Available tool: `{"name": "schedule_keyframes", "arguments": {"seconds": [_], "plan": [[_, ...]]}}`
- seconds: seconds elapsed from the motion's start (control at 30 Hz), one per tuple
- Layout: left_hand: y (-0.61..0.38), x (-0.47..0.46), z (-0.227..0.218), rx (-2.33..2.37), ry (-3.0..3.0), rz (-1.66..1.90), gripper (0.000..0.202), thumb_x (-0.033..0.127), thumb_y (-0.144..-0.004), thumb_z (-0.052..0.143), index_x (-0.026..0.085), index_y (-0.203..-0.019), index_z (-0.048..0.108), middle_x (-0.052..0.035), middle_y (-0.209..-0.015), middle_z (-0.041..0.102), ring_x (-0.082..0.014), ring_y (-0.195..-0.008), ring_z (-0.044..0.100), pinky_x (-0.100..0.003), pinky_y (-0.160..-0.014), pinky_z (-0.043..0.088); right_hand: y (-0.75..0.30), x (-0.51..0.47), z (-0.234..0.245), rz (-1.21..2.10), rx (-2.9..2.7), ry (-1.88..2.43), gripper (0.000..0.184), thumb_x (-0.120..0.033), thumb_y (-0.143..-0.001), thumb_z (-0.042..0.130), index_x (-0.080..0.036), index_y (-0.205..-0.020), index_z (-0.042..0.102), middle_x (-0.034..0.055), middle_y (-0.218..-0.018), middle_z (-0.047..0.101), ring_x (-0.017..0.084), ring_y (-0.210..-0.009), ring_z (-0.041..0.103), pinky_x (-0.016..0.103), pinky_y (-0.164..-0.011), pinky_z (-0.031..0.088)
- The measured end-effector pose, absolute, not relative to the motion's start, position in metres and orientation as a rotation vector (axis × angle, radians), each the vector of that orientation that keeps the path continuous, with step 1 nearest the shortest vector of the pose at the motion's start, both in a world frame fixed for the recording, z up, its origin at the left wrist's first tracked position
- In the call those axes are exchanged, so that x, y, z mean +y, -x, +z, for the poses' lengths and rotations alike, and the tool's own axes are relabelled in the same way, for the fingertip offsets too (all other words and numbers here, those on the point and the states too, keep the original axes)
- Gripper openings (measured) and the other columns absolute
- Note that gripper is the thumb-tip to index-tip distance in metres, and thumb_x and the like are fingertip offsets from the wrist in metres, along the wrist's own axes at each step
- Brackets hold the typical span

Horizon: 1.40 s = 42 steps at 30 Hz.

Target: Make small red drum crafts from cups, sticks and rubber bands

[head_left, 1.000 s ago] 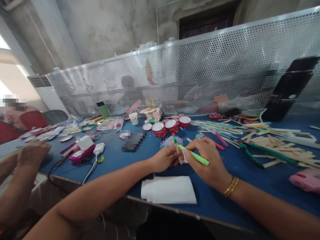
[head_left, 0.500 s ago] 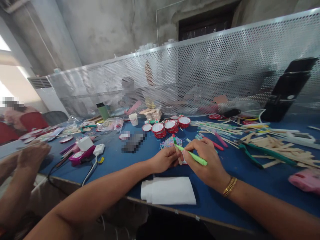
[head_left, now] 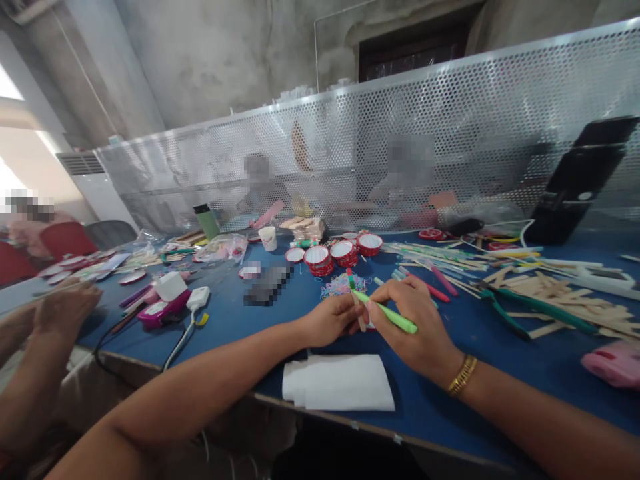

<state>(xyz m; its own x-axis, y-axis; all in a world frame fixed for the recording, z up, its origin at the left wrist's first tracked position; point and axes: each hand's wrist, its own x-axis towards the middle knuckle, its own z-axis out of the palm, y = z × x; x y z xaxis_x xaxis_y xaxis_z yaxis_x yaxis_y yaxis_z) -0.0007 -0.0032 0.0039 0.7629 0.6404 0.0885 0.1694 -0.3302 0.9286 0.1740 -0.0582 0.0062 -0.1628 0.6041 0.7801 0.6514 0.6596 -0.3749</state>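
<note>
Pinching pale wooden stick [head_left: 352,283] in left hand [head_left: 327,321], thumb against fingers, just beyond folded white cloth [head_left: 340,382]. Holding stick slightly tilted, with red tip up and green band right below. Grasping light-green marker [head_left: 393,316] pen-style in right hand [head_left: 417,320], beyond cloth and a bit right of it. Aiming marker point at stick near green band; can't tell whether really touching. Wearing gold bracelet [head_left: 463,375] on right wrist, right of cloth. Can partly see small white piece [head_left: 371,325] beyond cloth, mostly covered by fingers, too hidden to identify.

Straight beyond cloth, past left hand, see heaped colored rubber bands [head_left: 340,285], then red-rimmed round stacks [head_left: 317,259] farther off. Beyond cloth to the left, note paper cup [head_left: 268,239] and, nearer, purple device [head_left: 164,308] by white plug [head_left: 170,287]. Well right of cloth, see green-handled pliers [head_left: 543,310] lying against loose wooden sticks [head_left: 580,293], plus pink object [head_left: 613,363]. Far left of cloth, can make out co-worker's hands [head_left: 67,307], too blurred to judge grip.
</note>
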Motion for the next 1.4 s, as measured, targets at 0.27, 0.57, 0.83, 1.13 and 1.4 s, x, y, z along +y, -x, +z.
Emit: {"name": "schedule_keyframes", "arguments": {"seconds": [0.27,0.57,0.83,1.13,1.4], "plan": [[0.0001,-0.0023,0.0012,0.599,-1.839,0.567,0.051,0.067,-0.086,0.047,0.016,-0.077,0.048,0.0053,-0.058,0.043,-0.0064,-0.047,0.033,-0.021,-0.044,0.025,-0.1737,-0.0587,0.0058,-0.056,-1.859,1.008,0.014,-0.026,-0.089,0.052,-0.022,-0.076,0.056,-0.0027,-0.069,0.066,0.015,-0.063,0.056,0.041,-0.086,0.033],[-0.0008,-0.0038,0.0039,0.617,-1.857,0.558,0.056,0.071,-0.084,0.045,0.016,-0.078,0.049,0.0051,-0.058,0.043,-0.0064,-0.047,0.033,-0.021,-0.043,0.025,-0.174,-0.0574,0.0054,-0.071,-1.849,1.018,0.015,-0.027,-0.09,0.053,-0.022,-0.076,0.057,-0.0028,-0.069,0.066,0.015,-0.063,0.056,0.041,-0.088,0.032],[0.0005,-0.0045,0.0054,0.608,-1.884,0.542,0.054,0.07,-0.086,0.043,0.016,-0.078,0.048,0.0055,-0.058,0.042,-0.0061,-0.046,0.032,-0.021,-0.044,0.025,-0.1745,-0.0588,0.0041,-0.065,-1.859,0.999,0.016,-0.027,-0.09,0.052,-0.022,-0.076,0.057,-0.0029,-0.07,0.066,0.015,-0.063,0.056,0.04,-0.087,0.032],[-0.0001,-0.0026,0.0025,0.609,-1.885,0.546,0.055,0.071,-0.085,0.043,0.016,-0.077,0.047,0.0053,-0.059,0.043,-0.0059,-0.046,0.033,-0.021,-0.043,0.025,-0.1735,-0.0576,0.0051,-0.075,-1.844,0.989,0.016,-0.026,-0.09,0.053,-0.022,-0.075,0.057,-0.0034,-0.068,0.064,0.014,-0.061,0.054,0.04,-0.085,0.032],[0.0017,-0.004,0.0042,0.619,-1.897,0.549,0.053,0.069,-0.087,0.042,0.017,-0.077,0.047,0.0053,-0.059,0.043,-0.006,-0.047,0.034,-0.021,-0.045,0.027,-0.1738,-0.0571,0.0027,-0.103,-1.846,0.994,0.014,-0.026,-0.09,0.053,-0.022,-0.077,0.056,-0.0036,-0.069,0.064,0.014,-0.062,0.055,0.041,-0.086,0.033]]}}
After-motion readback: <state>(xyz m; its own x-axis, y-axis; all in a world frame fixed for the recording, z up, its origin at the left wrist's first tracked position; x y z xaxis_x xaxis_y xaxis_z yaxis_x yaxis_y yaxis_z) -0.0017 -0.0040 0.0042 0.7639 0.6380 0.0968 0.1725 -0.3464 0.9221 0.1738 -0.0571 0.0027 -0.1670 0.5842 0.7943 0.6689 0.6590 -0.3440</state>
